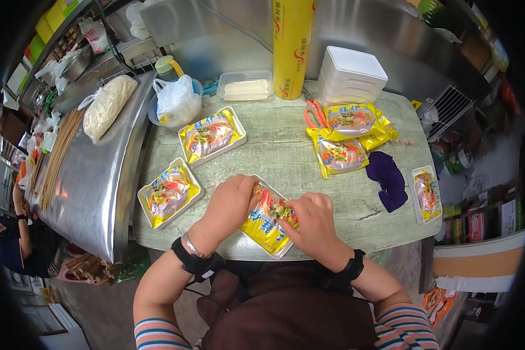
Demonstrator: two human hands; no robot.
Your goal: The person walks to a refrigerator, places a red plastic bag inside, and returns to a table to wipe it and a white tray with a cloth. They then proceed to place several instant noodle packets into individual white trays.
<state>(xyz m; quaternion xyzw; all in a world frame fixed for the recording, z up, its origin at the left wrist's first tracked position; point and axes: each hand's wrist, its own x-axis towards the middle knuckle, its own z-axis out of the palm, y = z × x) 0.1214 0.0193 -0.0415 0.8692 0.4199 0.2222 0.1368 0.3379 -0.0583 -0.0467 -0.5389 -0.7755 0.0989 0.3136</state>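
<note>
A yellow noodle packet [266,226] lies in a white tray [283,252] near the table's front edge. My left hand [230,204] is at the packet's upper left, its fingers bent together over the packet's edge; what is between them is hidden. My right hand [314,220] touches the packet's right side, thumb and forefinger apart on the wrapper. Two more packets in white trays, one [210,137] at the back left and one [168,195] at the left, rest nearby. Stacked yellow packets [343,154] lie to the right, beside a dark purple cloth [387,181].
Along the back stand a bagged bowl [178,100], a clear container [245,86], a tall yellow roll [293,49] and stacked white trays [353,76]. Red-handled scissors [315,114] touch the packets. Another trayed packet [427,195] sits far right. A person's arm [22,221] shows far left.
</note>
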